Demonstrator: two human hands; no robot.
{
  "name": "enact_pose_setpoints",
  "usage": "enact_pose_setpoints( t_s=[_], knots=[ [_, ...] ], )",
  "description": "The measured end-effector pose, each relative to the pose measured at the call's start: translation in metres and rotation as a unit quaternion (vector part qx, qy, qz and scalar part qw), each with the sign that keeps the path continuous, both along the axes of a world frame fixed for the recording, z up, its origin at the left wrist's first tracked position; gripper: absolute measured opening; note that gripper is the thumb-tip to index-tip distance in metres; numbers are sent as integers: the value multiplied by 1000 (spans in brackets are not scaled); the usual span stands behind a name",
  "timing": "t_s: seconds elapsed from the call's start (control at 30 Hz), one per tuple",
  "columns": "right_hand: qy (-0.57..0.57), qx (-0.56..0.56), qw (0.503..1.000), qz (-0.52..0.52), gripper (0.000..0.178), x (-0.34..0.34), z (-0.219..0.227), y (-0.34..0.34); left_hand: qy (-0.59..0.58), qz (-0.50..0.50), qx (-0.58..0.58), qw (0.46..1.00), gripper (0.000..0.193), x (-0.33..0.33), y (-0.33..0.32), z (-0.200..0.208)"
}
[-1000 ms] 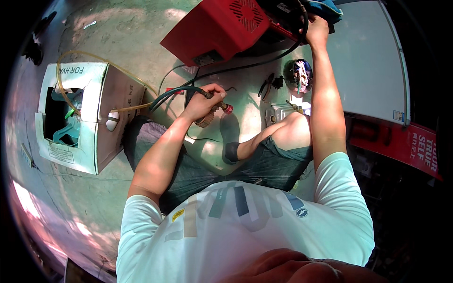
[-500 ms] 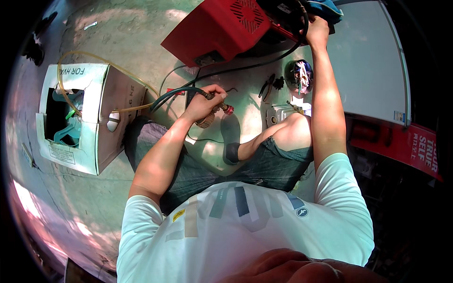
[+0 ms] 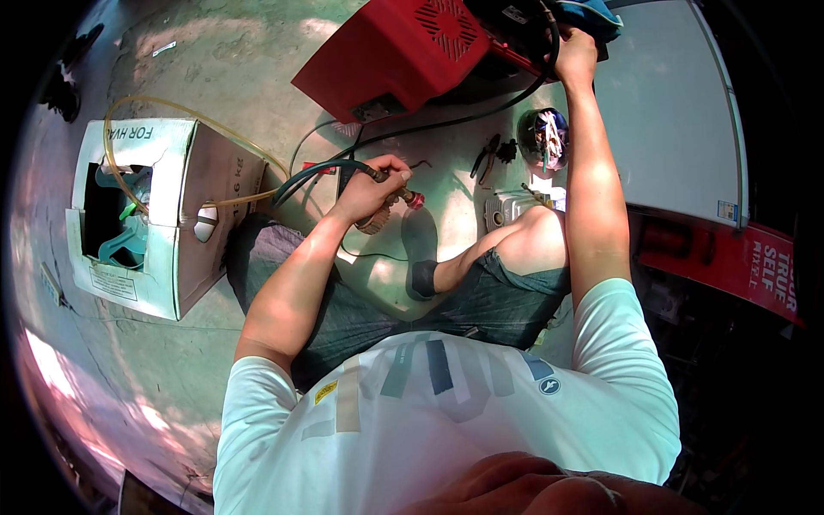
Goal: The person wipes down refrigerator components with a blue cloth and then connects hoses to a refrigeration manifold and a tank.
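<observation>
My left hand [image 3: 371, 192] is closed around a gauge valve [image 3: 400, 195] with a brass body and a red knob [image 3: 416, 201]. Its round, ridged gauge [image 3: 373, 222] hangs below my fingers. A dark hose [image 3: 322, 166] runs from the valve toward the left. Farther off, my right hand [image 3: 577, 58] reaches to the dark side of a red machine [image 3: 386, 60], beside a thick black hose [image 3: 554, 43]. Its fingers are curled, and what they grip is hidden. A blue cloth [image 3: 592, 15] lies just behind that hand.
To the left stands a cut-open white carton [image 3: 129, 296] holding a teal-handled cylinder [image 3: 124, 245]; a yellow hose [image 3: 245, 130] leads from it. Pliers [image 3: 489, 154] and a round container of small items [image 3: 549, 142] lie ahead. A grey panel [image 3: 669, 103] flanks my right arm.
</observation>
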State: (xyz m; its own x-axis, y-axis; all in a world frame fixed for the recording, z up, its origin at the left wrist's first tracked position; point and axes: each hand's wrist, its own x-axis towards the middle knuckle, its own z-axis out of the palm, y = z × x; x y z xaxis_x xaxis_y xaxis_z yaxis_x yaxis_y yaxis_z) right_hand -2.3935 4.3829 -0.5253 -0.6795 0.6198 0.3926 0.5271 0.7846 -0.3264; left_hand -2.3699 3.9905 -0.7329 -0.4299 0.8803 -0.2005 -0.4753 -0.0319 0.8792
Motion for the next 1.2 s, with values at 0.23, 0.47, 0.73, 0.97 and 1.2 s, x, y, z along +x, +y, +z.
enact_pose_setpoints(
  t_s=[0.23, 0.47, 0.73, 0.97, 1.2],
  knots=[
    [-13, 76, 997, 28, 28, 2, -5, 12, -14, -2, 2, 1000, 14, 0, 0, 1],
    [-13, 57, 998, 21, 28, 2, -3, 5, -11, -3, -4, 1000, 14, 0, -1, 3],
    [-12, 65, 997, 29, 27, 2, -3, 7, -7, -2, -8, 1000, 14, 0, -1, 3],
    [-8, 68, 997, 41, 25, 4, -6, 10, 8, 3, -7, 1000, 14, -1, 0, 1],
    [-2, 79, 996, 47, 26, 4, -6, 8, -18, -1, -8, 1000, 14, -1, 0, 6]
  ],
)
